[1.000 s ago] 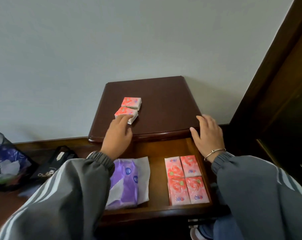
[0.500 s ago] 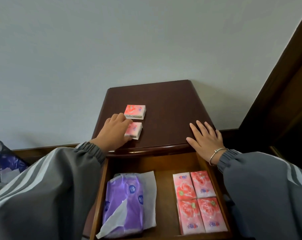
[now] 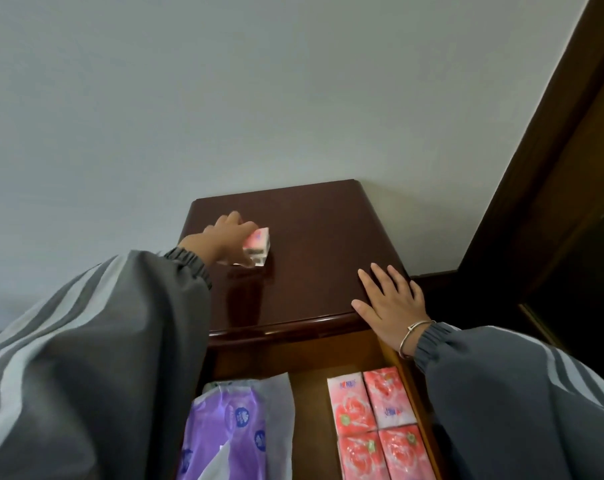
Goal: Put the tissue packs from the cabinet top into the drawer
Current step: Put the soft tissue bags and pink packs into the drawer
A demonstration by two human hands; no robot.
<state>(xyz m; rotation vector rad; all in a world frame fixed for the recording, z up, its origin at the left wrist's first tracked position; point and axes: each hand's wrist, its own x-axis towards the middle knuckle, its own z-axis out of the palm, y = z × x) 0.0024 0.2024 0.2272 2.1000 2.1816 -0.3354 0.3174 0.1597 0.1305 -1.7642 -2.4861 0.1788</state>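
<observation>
The left hand (image 3: pixel 224 241) reaches over the left half of the cabinet top (image 3: pixel 321 237), about midway between its front and back edges. Its fingers curl over the held tissue packs (image 3: pixel 258 247) and the thumb presses the near side. There seem to be two pink packs, one stacked on the other. The top one is tilted, its free end pointing right toward the middle of the cabinet top. The hand hides the rest, so their long axis cannot be told for sure.

The right hand (image 3: pixel 389 303) lies flat on the front right corner of the cabinet top, fingers straight and slightly spread, holding nothing. A bracelet (image 3: pixel 411 336) circles that wrist.

Below the front edge the drawer (image 3: pixel 311 420) stands open. Four pink packs (image 3: pixel 376 424) lie flat against its right wall in a two-by-two block, long axes running front to back. A purple pack (image 3: pixel 228 431) lies at the drawer's left side.
</observation>
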